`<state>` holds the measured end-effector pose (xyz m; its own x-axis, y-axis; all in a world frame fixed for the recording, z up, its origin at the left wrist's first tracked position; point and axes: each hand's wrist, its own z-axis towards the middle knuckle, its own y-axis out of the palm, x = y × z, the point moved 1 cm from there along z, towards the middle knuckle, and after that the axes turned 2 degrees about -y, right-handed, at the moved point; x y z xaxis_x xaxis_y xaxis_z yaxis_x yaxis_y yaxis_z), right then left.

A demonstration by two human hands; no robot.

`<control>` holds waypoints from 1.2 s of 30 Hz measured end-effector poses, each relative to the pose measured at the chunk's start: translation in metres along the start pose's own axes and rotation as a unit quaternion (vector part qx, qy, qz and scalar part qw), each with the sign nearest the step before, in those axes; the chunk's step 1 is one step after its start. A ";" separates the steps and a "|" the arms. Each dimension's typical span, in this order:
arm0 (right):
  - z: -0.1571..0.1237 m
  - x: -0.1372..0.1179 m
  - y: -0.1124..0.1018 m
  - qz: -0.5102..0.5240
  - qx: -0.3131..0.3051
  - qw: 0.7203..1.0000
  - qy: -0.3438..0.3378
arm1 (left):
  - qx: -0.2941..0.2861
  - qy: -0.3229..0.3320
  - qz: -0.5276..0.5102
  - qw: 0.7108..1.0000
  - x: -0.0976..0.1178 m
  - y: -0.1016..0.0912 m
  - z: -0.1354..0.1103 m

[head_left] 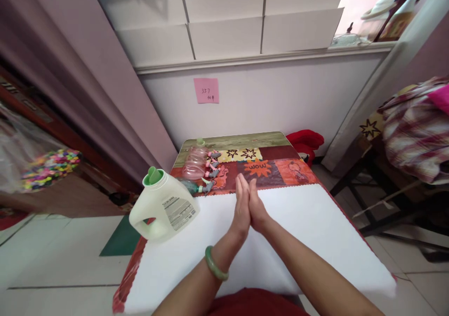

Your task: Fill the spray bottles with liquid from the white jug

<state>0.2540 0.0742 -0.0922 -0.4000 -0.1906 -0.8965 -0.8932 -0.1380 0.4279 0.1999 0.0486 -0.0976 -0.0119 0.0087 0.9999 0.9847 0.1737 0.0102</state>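
My left hand (pixel 241 213) and my right hand (pixel 257 208) are pressed palm to palm above the white sheet on the table (pixel 301 231). Their fingers stretch out straight, pointing away from me, and I see nothing held between them. A green bangle (pixel 214 264) circles my left wrist. Left of my hands stands a large cream jug (pixel 159 213) with a handle, a printed label and a green spout in its open neck. Behind it lie several pink see-through spray bottles (pixel 194 166) and a green spray bottle (pixel 191 186), their nozzles facing right.
A patterned red cloth (pixel 280 171) covers the table's far part. A small green cap-like piece (pixel 200 142) sits at the back left. To the right, a plaid cloth (pixel 414 128) lies over dark furniture. A pink note (pixel 206 91) is on the wall; a curtain (pixel 115 96) hangs left.
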 end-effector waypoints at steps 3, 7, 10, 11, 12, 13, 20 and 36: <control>0.028 -0.017 -0.012 -0.030 0.042 0.998 -0.018 | -0.065 0.008 0.003 0.998 0.011 0.009 -0.034; 0.032 -0.010 -0.015 -0.067 0.074 0.992 -0.079 | -0.086 0.049 0.008 0.995 0.030 0.008 -0.039; 0.013 0.008 -0.005 -0.085 0.025 0.990 -0.110 | -0.019 0.049 0.014 0.999 0.036 0.000 -0.013; 0.007 0.011 -0.002 -0.097 0.015 0.988 -0.118 | 0.002 0.040 0.012 0.999 0.037 -0.003 -0.002; 0.001 0.012 0.000 -0.108 0.012 0.986 -0.125 | 0.023 0.032 0.009 0.999 0.036 -0.008 0.008; -0.002 0.010 0.001 -0.121 0.015 0.983 -0.135 | 0.045 0.026 0.006 0.999 0.035 -0.012 0.017; 0.005 -0.036 -0.009 -0.170 0.054 0.972 -0.150 | 0.072 0.006 0.008 0.997 0.034 -0.032 0.027; 0.010 -0.033 -0.004 -0.136 0.019 0.987 -0.084 | -0.009 -0.024 0.053 0.998 0.041 -0.021 0.026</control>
<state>0.2683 0.0907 -0.0657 -0.1703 0.0130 -0.9853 -0.9779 -0.1256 0.1674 0.1743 0.0704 -0.0566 0.0850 0.0742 0.9936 0.9838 0.1516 -0.0955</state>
